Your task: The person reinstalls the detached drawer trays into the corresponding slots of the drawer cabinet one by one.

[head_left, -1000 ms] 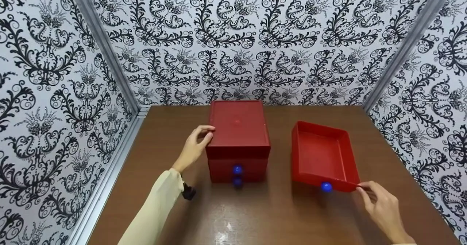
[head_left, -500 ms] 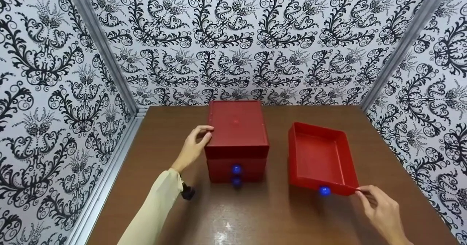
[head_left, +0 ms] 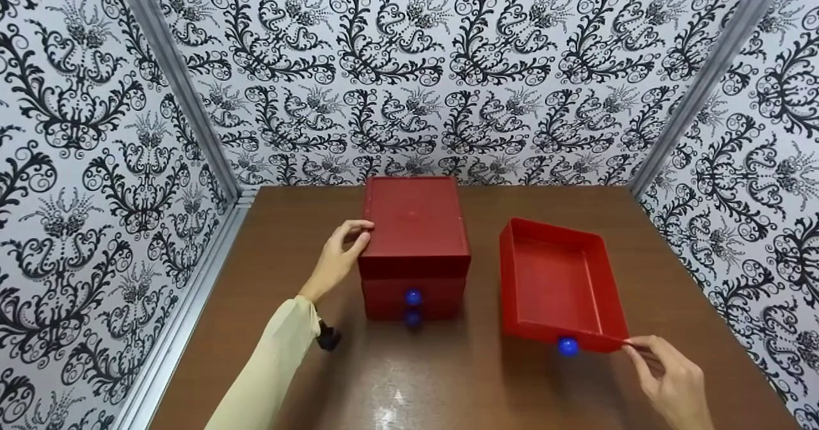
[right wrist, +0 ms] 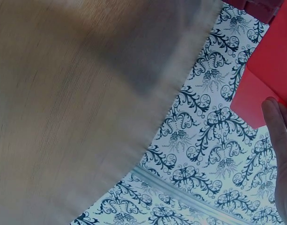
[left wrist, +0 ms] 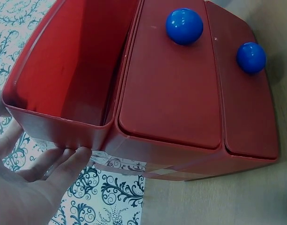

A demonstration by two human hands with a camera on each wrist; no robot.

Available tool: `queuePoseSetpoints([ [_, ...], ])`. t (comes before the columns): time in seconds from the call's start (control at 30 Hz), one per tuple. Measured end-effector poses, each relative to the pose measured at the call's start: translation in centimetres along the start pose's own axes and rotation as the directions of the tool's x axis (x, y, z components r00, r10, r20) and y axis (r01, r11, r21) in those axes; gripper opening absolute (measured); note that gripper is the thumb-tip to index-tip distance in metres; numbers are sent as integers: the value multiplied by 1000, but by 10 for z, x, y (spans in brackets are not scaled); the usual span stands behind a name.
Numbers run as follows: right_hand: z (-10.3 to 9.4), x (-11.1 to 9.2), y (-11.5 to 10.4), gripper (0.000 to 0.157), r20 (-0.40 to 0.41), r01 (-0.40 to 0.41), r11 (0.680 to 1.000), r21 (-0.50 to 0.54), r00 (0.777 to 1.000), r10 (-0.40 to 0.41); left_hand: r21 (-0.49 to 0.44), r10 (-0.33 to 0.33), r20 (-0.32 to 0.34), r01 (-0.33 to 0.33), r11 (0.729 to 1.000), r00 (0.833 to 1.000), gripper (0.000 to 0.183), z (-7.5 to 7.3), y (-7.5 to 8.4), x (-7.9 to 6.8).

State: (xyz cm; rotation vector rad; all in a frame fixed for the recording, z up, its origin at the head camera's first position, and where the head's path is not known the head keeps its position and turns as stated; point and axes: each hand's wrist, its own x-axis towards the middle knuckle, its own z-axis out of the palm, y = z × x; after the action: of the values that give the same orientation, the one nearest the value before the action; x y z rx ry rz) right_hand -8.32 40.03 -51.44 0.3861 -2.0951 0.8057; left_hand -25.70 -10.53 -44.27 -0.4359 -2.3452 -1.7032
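A dark red drawer unit [head_left: 416, 219] stands mid-table; its top slot is hollow, and two drawers with blue knobs [left wrist: 184, 26] sit below it. My left hand [head_left: 336, 257] touches the unit's upper left edge, fingertips [left wrist: 82, 157] against the side wall. Right of the unit, my right hand [head_left: 672, 379] pinches the front right corner of a loose bright red drawer [head_left: 556, 276]. That drawer has nothing inside, bears a blue knob on its front, and casts a shadow on the table. In the right wrist view only part of the drawer [right wrist: 253, 96] shows.
The brown wooden table [head_left: 441, 379] reaches patterned black-and-white walls [head_left: 409, 97] at the back and sides. Grey metal rails [head_left: 185, 91] run along the wall corners. A dark device is strapped to the left wrist.
The loose drawer has come a little nearer to the person and slightly left, along with my right hand. My left hand and the drawer unit stay put.
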Motion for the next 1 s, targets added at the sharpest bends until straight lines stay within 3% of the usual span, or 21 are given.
queuePoseSetpoints([
  [0.17,-3,-3,-5,14,-10,19,1000,7,1000,-19,12,8,-2,-8,1000,1000,23,0,-1,0],
  [0.27,-5,-5,-8,3,-14,25,1000,16,1000,-24,12,10,-7,-10,1000,1000,23,1,-2,0],
  [0.5,-7,-13,-14,3,-28,20,1000,19,999,-20,-1,10,-5,-10,1000,1000,23,1,-2,0],
  [0.67,-7,-18,-22,32,-52,35,998,46,998,-32,-7,14,-11,-14,1000,1000,24,1,-1,-1],
  [0.7,-7,-19,-25,31,-53,21,998,52,998,-18,-5,10,-11,-10,1000,1000,24,1,0,-1],
  [0.8,-7,-25,-35,5,-43,-47,997,57,998,50,2,3,-9,-3,1000,1000,24,0,0,-1],
  [0.93,-7,-31,-41,37,-42,-57,994,93,997,61,6,-4,-2,4,1000,1000,24,0,-1,-1],
  [1.0,-6,-33,-44,36,-48,-42,994,104,998,47,8,-3,-1,3,1000,1000,24,-1,-1,0],
])
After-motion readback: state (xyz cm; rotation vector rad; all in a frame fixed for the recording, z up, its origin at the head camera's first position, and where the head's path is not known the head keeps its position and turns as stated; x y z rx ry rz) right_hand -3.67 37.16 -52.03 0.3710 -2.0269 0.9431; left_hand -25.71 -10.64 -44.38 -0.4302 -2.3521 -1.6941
